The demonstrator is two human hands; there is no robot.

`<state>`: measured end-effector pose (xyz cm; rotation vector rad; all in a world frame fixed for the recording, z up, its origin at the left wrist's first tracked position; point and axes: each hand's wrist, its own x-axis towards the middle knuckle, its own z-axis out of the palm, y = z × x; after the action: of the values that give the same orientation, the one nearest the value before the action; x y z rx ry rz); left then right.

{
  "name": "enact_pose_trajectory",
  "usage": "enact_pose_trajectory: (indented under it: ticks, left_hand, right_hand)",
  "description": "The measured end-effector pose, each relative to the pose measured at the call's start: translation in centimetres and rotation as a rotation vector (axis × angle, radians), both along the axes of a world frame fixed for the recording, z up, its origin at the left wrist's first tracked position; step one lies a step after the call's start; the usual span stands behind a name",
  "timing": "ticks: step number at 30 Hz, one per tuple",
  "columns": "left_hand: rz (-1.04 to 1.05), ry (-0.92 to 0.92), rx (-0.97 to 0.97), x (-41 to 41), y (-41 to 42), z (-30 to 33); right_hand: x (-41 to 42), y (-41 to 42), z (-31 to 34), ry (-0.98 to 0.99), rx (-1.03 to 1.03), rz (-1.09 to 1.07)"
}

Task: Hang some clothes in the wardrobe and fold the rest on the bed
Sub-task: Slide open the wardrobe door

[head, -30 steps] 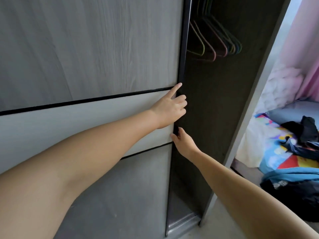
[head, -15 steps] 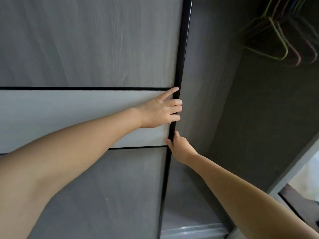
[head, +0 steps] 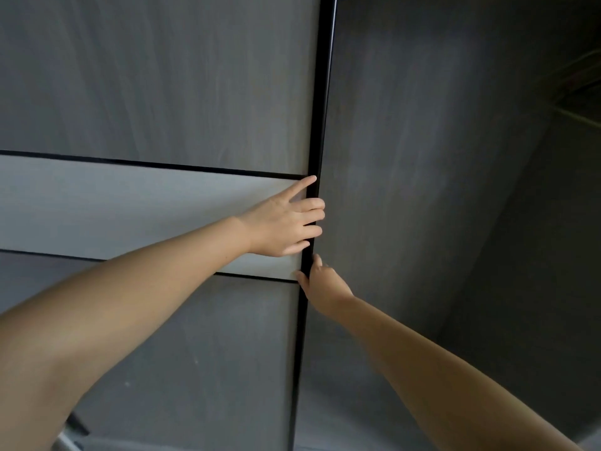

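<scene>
Sliding wardrobe door [head: 156,92] has been pushed further left vs. a sec ago, opening wider w/ hangers [head: 582,92] barely visible top right: left hand [head: 283,222] hooks fingers round door's black edge, right hand [head: 325,284] just below pinches it; clothes out of view.

Sliding door [head: 162,92] pushed further left by both hands, wardrobe interior [head: 439,190] now fills the right side; bed gone from view, hangers [head: 579,92] only a blur.
</scene>
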<state>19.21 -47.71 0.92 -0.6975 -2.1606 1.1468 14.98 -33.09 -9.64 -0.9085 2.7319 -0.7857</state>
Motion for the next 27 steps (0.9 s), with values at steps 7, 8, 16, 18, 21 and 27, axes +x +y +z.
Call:
enact_pose_trajectory:
  ticks: [7, 8, 16, 18, 21, 27]
  left_hand:
    - [0.073, 0.043, 0.035, 2.0, -2.8, -0.9]
    - [0.08, 0.047, 0.032, 2.2, -3.2, -1.0]
    - [0.092, 0.061, 0.035, 3.3, -5.2, -1.5]
    - [0.095, 0.061, 0.035, 3.4, -5.3, -1.4]
    - [0.089, 0.071, 0.046, 3.3, -5.2, -1.5]
    - [0.074, 0.05, 0.132, 2.3, -2.3, -2.3]
  right_hand:
    - [1.0, -3.4, 0.2, -0.028, -0.042, 0.084]
    - [1.2, -3.9, 0.2, -0.035, -0.041, 0.085]
    - [1.6, -6.5, -0.7, -0.053, -0.048, 0.095]
    - [1.5, -6.7, -0.9, -0.053, -0.037, 0.093]
    - [1.2, -6.7, -1.1, 0.004, 0.078, 0.105]
    - [-0.2, -3.1, -0.3, 0.124, 0.235, 0.089]
